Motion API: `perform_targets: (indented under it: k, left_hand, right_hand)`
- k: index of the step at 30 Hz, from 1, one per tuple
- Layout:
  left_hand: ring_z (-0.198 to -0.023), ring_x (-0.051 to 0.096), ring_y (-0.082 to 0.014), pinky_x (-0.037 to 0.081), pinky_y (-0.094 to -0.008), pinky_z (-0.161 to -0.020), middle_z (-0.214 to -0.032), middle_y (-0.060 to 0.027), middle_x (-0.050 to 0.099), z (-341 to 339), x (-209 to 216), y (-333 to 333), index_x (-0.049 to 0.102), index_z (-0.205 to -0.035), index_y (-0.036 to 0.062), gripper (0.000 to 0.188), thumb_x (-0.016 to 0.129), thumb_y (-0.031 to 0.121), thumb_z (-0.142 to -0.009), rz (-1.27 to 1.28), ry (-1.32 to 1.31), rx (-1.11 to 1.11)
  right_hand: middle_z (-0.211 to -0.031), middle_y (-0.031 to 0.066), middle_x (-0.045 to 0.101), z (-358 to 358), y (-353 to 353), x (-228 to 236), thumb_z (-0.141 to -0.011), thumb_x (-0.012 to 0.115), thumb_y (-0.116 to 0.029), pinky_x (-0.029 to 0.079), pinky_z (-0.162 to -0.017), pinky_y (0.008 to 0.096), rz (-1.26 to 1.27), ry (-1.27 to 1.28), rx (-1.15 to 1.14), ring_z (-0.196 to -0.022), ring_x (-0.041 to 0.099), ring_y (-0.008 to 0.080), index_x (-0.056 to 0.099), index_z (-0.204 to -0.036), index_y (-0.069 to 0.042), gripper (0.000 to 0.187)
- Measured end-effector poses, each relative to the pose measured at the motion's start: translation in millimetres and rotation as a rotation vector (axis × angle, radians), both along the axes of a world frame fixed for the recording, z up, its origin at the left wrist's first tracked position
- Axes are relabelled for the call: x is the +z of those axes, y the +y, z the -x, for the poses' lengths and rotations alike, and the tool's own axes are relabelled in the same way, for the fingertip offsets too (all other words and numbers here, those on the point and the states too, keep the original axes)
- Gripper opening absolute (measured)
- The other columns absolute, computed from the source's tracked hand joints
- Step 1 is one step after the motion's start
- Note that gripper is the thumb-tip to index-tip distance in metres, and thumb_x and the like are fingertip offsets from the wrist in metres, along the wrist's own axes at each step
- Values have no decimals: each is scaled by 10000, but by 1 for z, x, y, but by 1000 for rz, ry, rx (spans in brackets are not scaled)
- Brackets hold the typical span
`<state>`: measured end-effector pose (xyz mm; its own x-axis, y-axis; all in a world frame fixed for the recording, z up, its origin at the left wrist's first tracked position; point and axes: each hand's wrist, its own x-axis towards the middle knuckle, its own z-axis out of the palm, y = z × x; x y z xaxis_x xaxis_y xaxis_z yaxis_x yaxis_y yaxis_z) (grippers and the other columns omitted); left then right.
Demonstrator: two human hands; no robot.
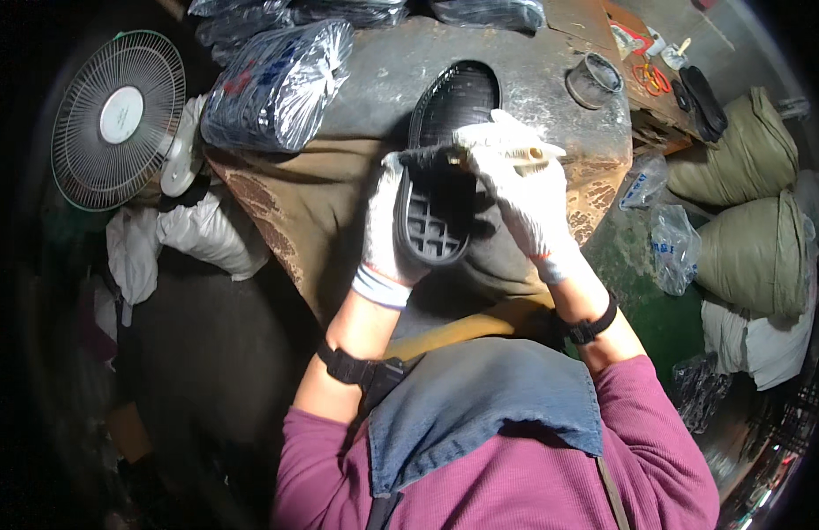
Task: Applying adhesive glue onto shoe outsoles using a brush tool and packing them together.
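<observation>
Black sole [433, 231], rounded and waffle-gridded, sits in the knit-gloved left hand [383, 221].

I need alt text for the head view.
A white-gloved left hand holds a black moulded shoe sole with a latticed face, while the white-gloved right hand grips a cream handle near its far end. Another black, ridged sole lies on a grey worktable.

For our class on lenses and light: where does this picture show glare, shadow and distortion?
All in the head view: strong light bleaches the right hand; glare streaks the plastic-wrapped bundle; darkness hides detail inside the black sole; the fan looks stretched, perhaps by the fisheye; corners fade to black.
</observation>
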<state>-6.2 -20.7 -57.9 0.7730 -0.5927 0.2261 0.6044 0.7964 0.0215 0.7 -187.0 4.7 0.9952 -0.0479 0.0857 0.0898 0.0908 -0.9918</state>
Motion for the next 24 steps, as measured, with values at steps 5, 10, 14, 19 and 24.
perform_targets:
  k: [5, 10, 14, 19, 24]
  left_hand:
    - [-1088, 702, -323, 593, -475, -945, -1214, -156, 713, -31, -18, 25, 615, -1318, 46, 547, 434, 506, -1084, -521, 140, 382]
    - [-1211, 659, -415, 534, -552, -1074, -1429, -259, 594, -42, 20, 52, 444, -1503, -56, 666, 353, 473, -1108, -286, -98, -61]
    - [-1282, 617, -380, 499, -524, -1117, -1436, -221, 596, -34, 16, 55, 413, -1537, -27, 604, 369, 412, -1123, -964, -114, 358]
    - [-1061, 725, -260, 625, -397, -905, -1313, -150, 677, -20, 48, 54, 397, -1588, 61, 551, 470, 346, -1122, -817, -281, 83]
    - [-919, 757, -330, 658, -427, -774, -1157, -211, 723, -5, 47, 40, 524, -1434, 44, 499, 414, 419, -1123, -824, -46, 51]
  right_hand:
    - [-1073, 46, 795, 48, 4, 3, -891, 768, -67, 375, -1185, 415, 84, -22, 174, -1094, 698, 176, 774, -1071, -42, 182]
    - [-1116, 58, 780, 55, -20, 8, -895, 766, -57, 510, -1051, 367, 185, 12, 196, -1018, 700, 154, 771, -1075, -41, 181]
    - [-1061, 40, 761, 38, -20, 17, -911, 756, -52, 573, -806, 265, 165, -126, 84, -942, 685, 102, 767, -1095, -48, 185]
    - [-968, 20, 772, -8, -48, 18, -931, 752, -78, 543, -740, 254, 269, -43, -110, -832, 675, 91, 781, -1100, -70, 172]
    - [-814, 77, 713, -57, -76, -2, -837, 811, -157, 556, -713, 355, 848, -751, -331, -755, 690, 271, 792, -956, -133, 123]
